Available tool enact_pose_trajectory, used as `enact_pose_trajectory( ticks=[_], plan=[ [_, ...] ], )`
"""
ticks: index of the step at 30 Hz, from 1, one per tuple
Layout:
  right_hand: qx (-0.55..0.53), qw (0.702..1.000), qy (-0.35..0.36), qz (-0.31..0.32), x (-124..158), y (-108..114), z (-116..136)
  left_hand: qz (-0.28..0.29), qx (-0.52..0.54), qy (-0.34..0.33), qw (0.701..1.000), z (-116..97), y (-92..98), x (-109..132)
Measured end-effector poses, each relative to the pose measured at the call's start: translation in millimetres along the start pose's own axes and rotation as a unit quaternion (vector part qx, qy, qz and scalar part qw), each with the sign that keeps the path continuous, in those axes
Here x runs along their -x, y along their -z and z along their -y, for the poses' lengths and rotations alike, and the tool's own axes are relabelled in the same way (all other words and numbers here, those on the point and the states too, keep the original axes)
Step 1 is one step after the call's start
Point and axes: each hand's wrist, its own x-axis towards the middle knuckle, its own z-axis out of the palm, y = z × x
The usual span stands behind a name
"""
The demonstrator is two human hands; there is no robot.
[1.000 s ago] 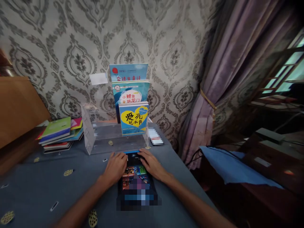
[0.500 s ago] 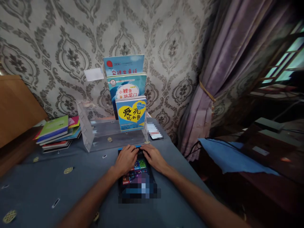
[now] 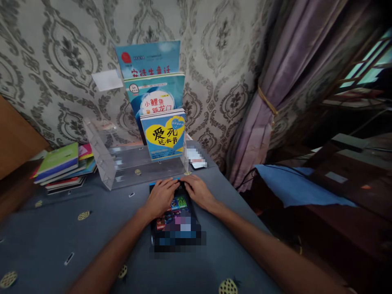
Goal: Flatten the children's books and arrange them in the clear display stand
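A dark book (image 3: 173, 220) with a colourful cover lies flat on the grey-blue tablecloth (image 3: 61, 228) in front of me. My left hand (image 3: 159, 197) and my right hand (image 3: 197, 191) both rest on its far end, fingers laid over the top edge and nearly touching each other. Just beyond them stands a clear acrylic stepped rack (image 3: 122, 163). On its right side three books stand upright in tiers: a blue one with a yellow heart (image 3: 163, 134) in front, a teal one (image 3: 156, 96) behind, a blue one (image 3: 148, 59) at the back.
A stack of flat books (image 3: 61, 169) lies left of the rack, beside a wooden board (image 3: 15, 139). A small card (image 3: 196, 158) lies right of the rack. Patterned wallpaper is behind. A purple curtain (image 3: 275, 90) hangs right, with a blue cloth (image 3: 294, 185) past the table's right edge.
Both hands have slid along the flat book toward the rack and drawn closer together. The view has tipped and shifted, so the rack and its books now sit higher and further left.
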Motion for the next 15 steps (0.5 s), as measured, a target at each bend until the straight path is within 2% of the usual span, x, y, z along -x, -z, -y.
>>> enact_pose_trajectory(
  ticks=[5, 15],
  plan=[
    [-0.017, 1.000, 0.011, -0.004, -0.8, -2.1, -4.4, 0.007, -0.002, 0.004, 1.000, 0.0, 1.0, -0.2],
    [-0.056, 0.998, -0.015, -0.015, 1.9, 0.3, -8.7, 0.015, 0.001, -0.025, 1.000, 2.5, 3.5, 1.7]
  ],
)
